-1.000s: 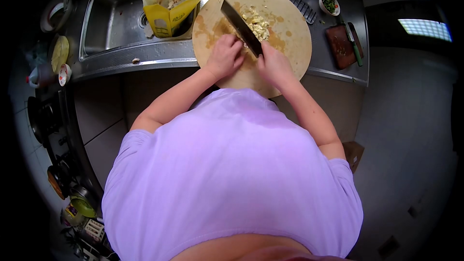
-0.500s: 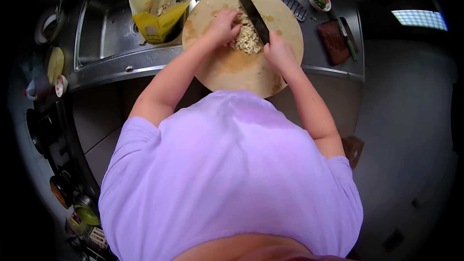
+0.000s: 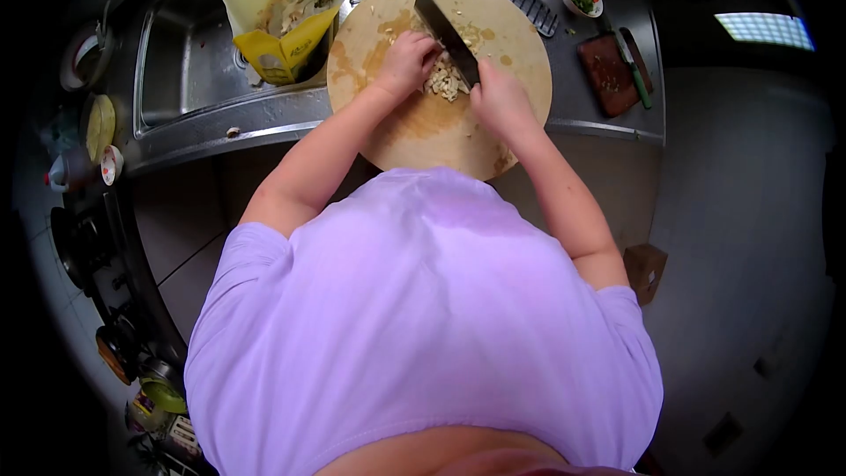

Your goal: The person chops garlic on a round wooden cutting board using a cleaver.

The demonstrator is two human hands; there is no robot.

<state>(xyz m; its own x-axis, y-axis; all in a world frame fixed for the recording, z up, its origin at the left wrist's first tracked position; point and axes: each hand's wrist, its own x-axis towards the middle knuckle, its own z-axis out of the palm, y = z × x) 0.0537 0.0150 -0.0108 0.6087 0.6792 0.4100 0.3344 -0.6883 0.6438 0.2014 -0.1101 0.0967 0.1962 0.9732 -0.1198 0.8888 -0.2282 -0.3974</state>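
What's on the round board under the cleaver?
Pale chopped pieces lie on the chopping board either side of the cleaver in the right hand. What lies directly beneath the blade or the left hand is hidden.

Left hand (image 3: 410, 63): I am bringing it closer to the blade than a moment ago. Right hand (image 3: 502, 99), with cleaver (image 3: 445, 33): I am shifting both leftward over the board (image 3: 423, 137). Pale chopped pieces (image 3: 447, 81): now showing in a smaller heap left of the blade.
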